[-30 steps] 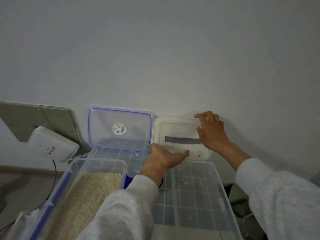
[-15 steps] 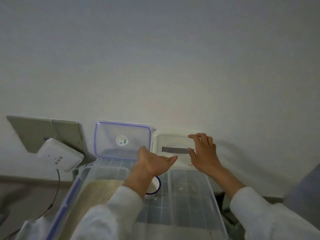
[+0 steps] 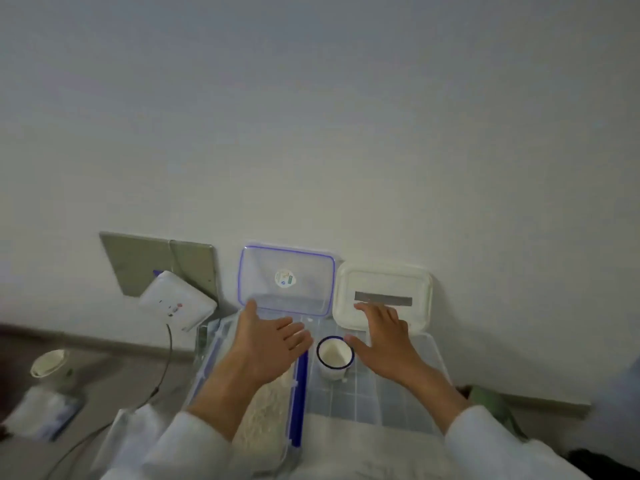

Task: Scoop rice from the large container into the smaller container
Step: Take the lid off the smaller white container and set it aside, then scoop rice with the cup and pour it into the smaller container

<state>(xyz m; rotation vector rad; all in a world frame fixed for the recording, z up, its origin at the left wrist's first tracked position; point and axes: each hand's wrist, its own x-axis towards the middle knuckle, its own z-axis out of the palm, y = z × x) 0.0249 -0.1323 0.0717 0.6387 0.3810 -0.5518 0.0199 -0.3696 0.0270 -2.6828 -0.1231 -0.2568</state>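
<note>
A clear, blue-trimmed container (image 3: 298, 393) holds rice (image 3: 266, 410) at the lower middle. To its right a white enamel cup (image 3: 334, 356) with a dark blue rim stands on a clear plastic box lid (image 3: 381, 396). My left hand (image 3: 268, 344) hovers open above the far end of the rice container, palm facing right. My right hand (image 3: 384, 341) is open just right of the cup, fingers spread, holding nothing. Against the wall lean a clear lid with a blue edge (image 3: 286, 280) and a white lid with a grey strip (image 3: 382, 296).
A white device (image 3: 176, 299) with a cable leans on grey panels (image 3: 156, 263) at the left. On the floor at far left sit a small white cup (image 3: 50, 363) and a packet (image 3: 41, 412). The wall stands close behind everything.
My right hand let go of the white lid and drew back toward me, beside the cup. My left hand moved left over the rice container. The camera tilted, and the cup is now uncovered.
</note>
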